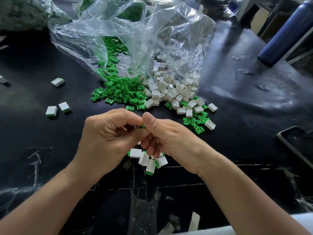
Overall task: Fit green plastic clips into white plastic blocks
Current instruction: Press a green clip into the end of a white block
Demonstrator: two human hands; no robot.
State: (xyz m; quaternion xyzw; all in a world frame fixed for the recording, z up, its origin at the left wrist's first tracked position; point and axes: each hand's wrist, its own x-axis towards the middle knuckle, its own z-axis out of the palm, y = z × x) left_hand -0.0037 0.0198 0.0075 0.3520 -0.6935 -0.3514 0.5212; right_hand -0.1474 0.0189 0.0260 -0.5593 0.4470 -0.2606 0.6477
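Head view: left hand (108, 138), right hand (169, 138) meet above table (237, 150), fingertips of both pinching green clip (142, 126). Assembled blocks (149, 160) heaped just beneath. Loose clips (118, 92), white blocks (169, 90) spill from bag (135, 39).

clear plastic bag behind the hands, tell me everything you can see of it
The clear plastic bag is thin, crinkled, see-through film, lying slumped and open on the dark table, its mouth toward the person. Green clips and white blocks spill from it into two adjoining heaps. One bag or two overlapping, I cannot tell.
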